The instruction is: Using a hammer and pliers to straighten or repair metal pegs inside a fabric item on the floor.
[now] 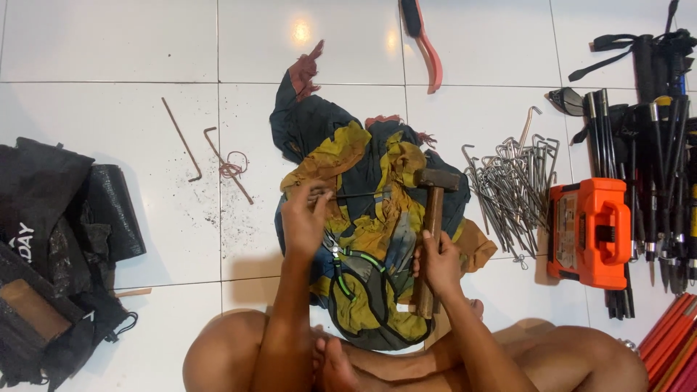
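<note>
My right hand (439, 263) is wrapped around the wooden handle of the hammer (433, 218), head up by the top of the rag (363, 218). My left hand (303, 218) pinches one end of a thin metal peg (359, 194), which lies flat across the rag and points toward the hammer head. Pliers (347, 272) sit on the rag between my hands. A pile of pegs (512, 185) lies right of the hammer, by the orange case (589, 229).

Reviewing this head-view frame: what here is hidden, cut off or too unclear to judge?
- Thin metal rod under the left hand: its held end is covered by the fingers.
- Hammer handle: the right hand hides the lower part.
- Pliers on the cloth: jaws too small to judge.
- Red poles: cut by the right edge.
</note>
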